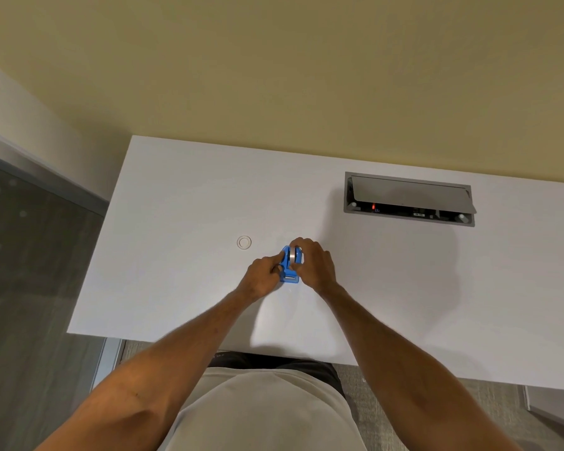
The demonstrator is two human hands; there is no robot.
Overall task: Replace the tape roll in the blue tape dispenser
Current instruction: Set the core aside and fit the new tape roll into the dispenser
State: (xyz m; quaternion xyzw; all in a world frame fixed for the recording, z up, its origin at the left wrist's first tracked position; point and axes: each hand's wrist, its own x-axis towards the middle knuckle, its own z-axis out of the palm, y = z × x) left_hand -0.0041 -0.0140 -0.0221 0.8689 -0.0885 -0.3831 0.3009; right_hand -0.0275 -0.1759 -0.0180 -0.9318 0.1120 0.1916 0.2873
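The blue tape dispenser stands on the white table, its cutter end towards me. My left hand grips its left side. My right hand is closed over its right side, fingers on a grey-white tape roll sitting in the top of the dispenser. A small clear ring, an empty tape core or another roll, lies flat on the table just left of and behind the dispenser, apart from both hands.
A grey recessed power and cable box with its lid open is set into the table at the back right. The table's left edge drops to a dark floor. A yellow wall runs behind the table.
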